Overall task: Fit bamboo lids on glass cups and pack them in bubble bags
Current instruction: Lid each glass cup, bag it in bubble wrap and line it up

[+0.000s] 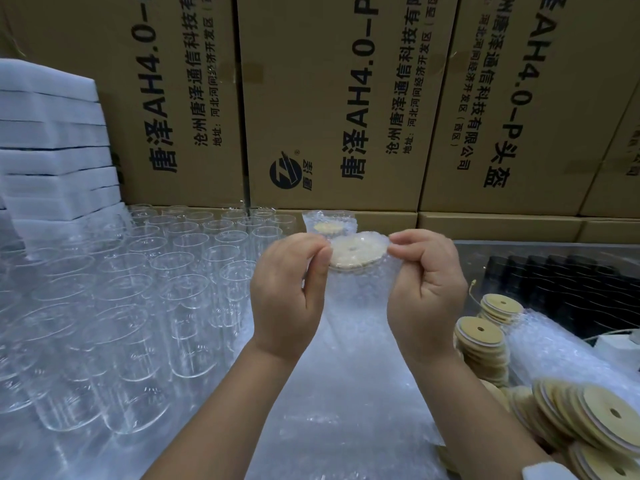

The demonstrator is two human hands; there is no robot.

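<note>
A glass cup with a round bamboo lid stands inside a clear bubble bag at the centre of the view. My left hand pinches the bag's top edge on the left of the lid. My right hand pinches the top edge on the right. The bag hangs down between my palms over a stack of flat bubble bags. Behind it stands another bagged, lidded cup.
Several rows of bare glass cups fill the left side. Stacks of bamboo lids lie at the right, more at the lower right. White foam sheets are piled far left. Cardboard cartons wall the back.
</note>
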